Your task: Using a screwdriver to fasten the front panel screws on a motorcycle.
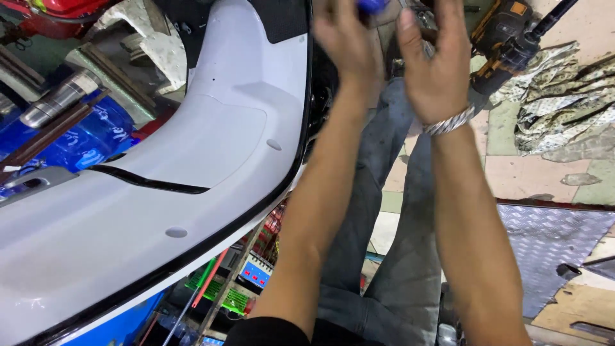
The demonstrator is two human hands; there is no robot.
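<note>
Reaching up beside the smooth, curved white panel (192,147), both hands meet at the top edge; left hand (346,45) curls its fingers around a small blue object (371,5); right hand (435,70), wearing a metal bracelet (450,122), has bent fingers, grip unclear.

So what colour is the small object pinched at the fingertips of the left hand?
Blue small object, cut off by the frame's top edge; head view.

**Workshop floor and clutter**

Showing a floor of worn pink and green tiles (512,168), with a grey checker-plate sheet (554,247) lying at right. Spreading across the tiles above, a crumpled patterned cloth (564,96). Standing at lower left, shelving (246,272) crowded with small coloured boxes.
</note>
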